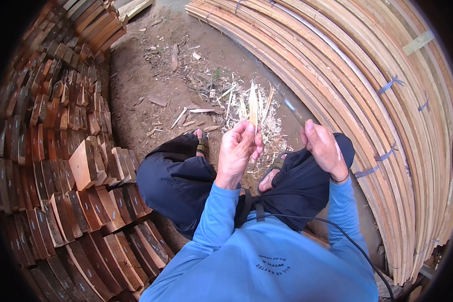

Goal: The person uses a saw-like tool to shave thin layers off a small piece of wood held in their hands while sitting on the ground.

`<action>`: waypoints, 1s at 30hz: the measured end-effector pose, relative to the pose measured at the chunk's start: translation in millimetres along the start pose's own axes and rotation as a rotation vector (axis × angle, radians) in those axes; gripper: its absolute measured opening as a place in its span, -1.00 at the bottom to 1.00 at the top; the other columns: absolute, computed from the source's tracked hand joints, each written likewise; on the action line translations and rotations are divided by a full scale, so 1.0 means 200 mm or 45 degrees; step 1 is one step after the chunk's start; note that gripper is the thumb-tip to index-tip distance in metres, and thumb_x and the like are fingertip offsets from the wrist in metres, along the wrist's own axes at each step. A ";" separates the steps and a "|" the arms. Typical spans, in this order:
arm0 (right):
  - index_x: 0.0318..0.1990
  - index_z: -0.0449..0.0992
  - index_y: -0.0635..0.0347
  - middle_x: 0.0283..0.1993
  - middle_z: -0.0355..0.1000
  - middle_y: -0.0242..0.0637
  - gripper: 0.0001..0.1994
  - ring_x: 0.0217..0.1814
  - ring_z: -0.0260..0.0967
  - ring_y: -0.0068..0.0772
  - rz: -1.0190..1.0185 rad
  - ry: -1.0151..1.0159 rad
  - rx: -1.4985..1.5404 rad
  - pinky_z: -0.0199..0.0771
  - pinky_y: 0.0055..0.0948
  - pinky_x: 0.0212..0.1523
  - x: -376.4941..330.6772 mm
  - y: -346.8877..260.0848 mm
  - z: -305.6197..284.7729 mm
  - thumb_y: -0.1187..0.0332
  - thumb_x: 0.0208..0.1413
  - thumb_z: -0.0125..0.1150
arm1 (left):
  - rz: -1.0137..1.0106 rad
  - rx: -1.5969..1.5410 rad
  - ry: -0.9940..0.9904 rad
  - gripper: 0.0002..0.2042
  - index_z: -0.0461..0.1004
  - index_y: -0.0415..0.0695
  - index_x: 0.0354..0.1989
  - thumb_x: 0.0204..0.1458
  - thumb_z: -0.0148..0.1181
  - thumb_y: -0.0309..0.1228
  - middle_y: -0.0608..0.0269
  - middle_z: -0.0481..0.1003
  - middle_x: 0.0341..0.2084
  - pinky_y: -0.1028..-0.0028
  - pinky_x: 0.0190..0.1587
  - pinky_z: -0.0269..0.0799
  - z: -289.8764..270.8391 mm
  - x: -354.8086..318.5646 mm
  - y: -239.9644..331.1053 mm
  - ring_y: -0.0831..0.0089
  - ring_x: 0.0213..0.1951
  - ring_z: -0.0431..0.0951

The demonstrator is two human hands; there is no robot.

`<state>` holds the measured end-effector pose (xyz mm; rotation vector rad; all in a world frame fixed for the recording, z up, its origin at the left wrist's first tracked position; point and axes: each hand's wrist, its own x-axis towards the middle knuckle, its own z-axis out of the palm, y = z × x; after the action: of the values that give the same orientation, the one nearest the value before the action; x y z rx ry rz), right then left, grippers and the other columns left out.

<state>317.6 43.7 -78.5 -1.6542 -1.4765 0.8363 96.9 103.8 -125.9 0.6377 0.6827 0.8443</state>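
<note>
My left hand (238, 150) pinches the lower end of a thin, pale strip of wood (253, 106) between thumb and fingers. The strip points up and away from me, narrowing toward its far tip. In my right hand (323, 147), closed around its near end, is a narrow, dark knife (294, 110) with a bright glint on its blade. The blade slants away to the left and stands apart from the strip. Its grip is mostly hidden by my fingers. Beneath the strip, pale wood shavings (272, 128) cover the ground between my sandalled feet.
Stacked sawn timber (85, 201) rises close on my left, its end faces uneven. Long bundled wooden battens (337, 85), bound with blue ties, curve along my right. Bark scraps (157, 100) and splinters lie on the bare dirt ahead. A black cable (332, 223) crosses my lap.
</note>
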 end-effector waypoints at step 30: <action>-0.59 0.44 0.23 -0.70 0.23 0.06 -0.48 -0.61 0.25 0.18 -0.171 -0.001 -0.789 0.22 -0.07 -0.56 0.04 0.00 -0.12 -0.05 0.18 0.28 | -0.037 -0.577 -0.206 -0.72 0.40 -0.20 -0.19 0.45 -0.15 -0.26 0.55 0.16 -0.66 0.66 -0.63 0.04 0.02 -0.06 0.03 0.73 -0.68 0.14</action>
<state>339.6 49.1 -67.0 -1.9506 -1.9505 0.3108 91.3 97.2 -115.3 0.2817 0.3351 0.8735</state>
